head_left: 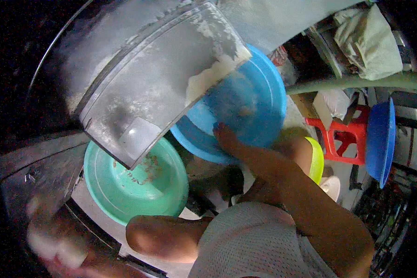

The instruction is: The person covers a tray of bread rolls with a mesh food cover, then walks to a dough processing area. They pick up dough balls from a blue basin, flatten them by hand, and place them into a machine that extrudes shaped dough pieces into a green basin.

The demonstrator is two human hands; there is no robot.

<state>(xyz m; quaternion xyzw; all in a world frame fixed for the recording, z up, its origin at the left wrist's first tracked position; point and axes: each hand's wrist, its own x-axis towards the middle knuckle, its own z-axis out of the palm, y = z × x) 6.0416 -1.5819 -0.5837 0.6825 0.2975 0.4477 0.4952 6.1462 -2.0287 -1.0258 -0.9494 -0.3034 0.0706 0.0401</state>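
My right hand (226, 139) reaches over the near rim of a large blue basin (269, 92). Its fingers are dark and bunched, and what they touch or hold is unclear. The basin seems to hold liquid, with a small pale lump in it. At the lower left my left hand (46, 238) is smeared by motion, close to a blurred whitish thing (72, 254); I cannot make out whether it grips it. Between the hands stands a mint-green basin (102, 194) with reddish-brown bits inside.
A grey slab with a raised rim (148, 83) overhangs parts of both basins; a pale squarish patch lies at its near corner. To the right are a red plastic stool (329, 139), an upright blue basin (380, 139) and a yellow-green rim (316, 162). My knees flank the space.
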